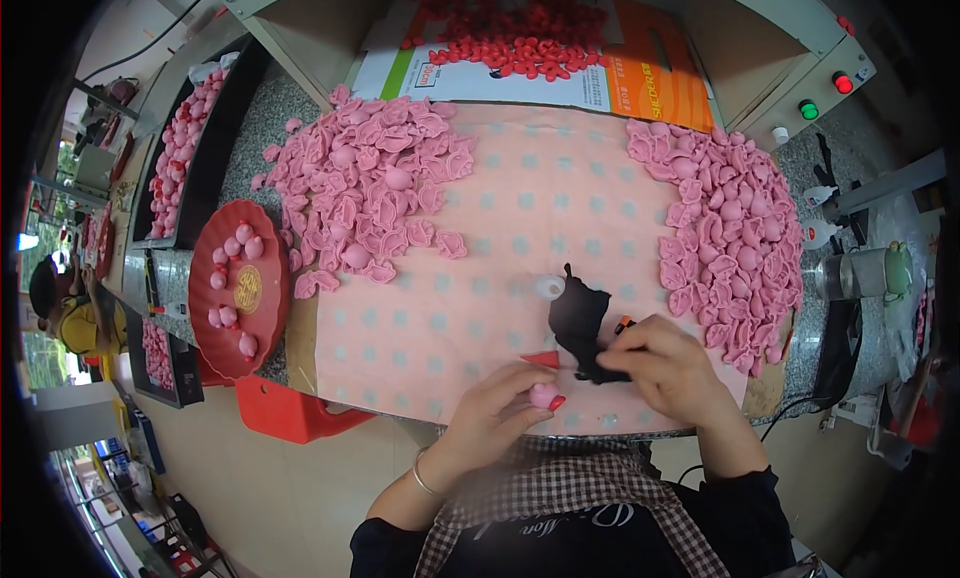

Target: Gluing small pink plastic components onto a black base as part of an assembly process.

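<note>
My left hand (492, 410) pinches a small pink ball-shaped piece (543, 395) with a red part at its lower right. Just above its fingertips a pointed red piece (541, 359) shows against the cloth. My right hand (668, 370) is closed, its fingertips at the edge of a crumpled black cloth (580, 316); what they hold, if anything, is too small to tell. Beside its knuckles an orange and black object (625, 324) peeks out, mostly hidden. A small whitish round thing (549, 287) lies against the black cloth's upper left.
Pink ruffled pieces are heaped at left (375, 183) and at right (735, 233) on the checked pink tablecloth (540, 193). A red plate (205, 278) carries several pink balls. Red pieces (530, 58) lie under the shelf at the back. A black tray (215, 143) stands far left.
</note>
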A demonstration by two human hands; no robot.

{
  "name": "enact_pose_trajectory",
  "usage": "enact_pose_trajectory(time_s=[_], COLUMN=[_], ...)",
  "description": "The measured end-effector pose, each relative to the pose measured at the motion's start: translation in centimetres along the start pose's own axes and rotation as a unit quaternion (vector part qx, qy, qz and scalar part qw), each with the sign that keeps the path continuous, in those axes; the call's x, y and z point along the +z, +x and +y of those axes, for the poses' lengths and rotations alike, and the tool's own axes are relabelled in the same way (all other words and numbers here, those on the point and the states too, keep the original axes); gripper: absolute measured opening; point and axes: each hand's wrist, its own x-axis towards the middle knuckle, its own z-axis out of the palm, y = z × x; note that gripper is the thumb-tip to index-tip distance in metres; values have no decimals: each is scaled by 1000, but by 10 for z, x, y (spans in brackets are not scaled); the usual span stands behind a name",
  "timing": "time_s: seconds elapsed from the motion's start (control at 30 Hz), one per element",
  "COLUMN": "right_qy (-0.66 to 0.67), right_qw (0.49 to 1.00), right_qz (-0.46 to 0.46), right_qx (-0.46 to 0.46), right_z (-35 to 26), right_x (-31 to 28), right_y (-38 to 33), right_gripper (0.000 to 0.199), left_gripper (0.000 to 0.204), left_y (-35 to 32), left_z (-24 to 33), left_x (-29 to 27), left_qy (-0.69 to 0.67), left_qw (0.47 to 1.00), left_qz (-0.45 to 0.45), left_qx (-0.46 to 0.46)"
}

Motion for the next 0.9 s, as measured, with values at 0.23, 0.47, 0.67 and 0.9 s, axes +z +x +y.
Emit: enact_pose_trajectory(time_s=[0.23,0.47,0.67,0.9], right_qy=[-255,-8,-108,105], right_qw=[890,990,991,981], right_qz=[344,110,18,69], right_qx=[157,85,77,146], right_z=[-1,-21,-25,-24], right_x=[-29,39,89,80], right_y=[7,24,35,35], right_gripper=[27,25,26,17], left_gripper=[32,35,33,34], left_y=[0,-10,-17,-27], left_z=[10,13,-8,-17], left_x=[7,-1,-20,-38], left_qy=[152,273,279,302], left_qw=[983,952,947,943], left_qz=[25,55,68,61], left_qx=[99,124,148,124])
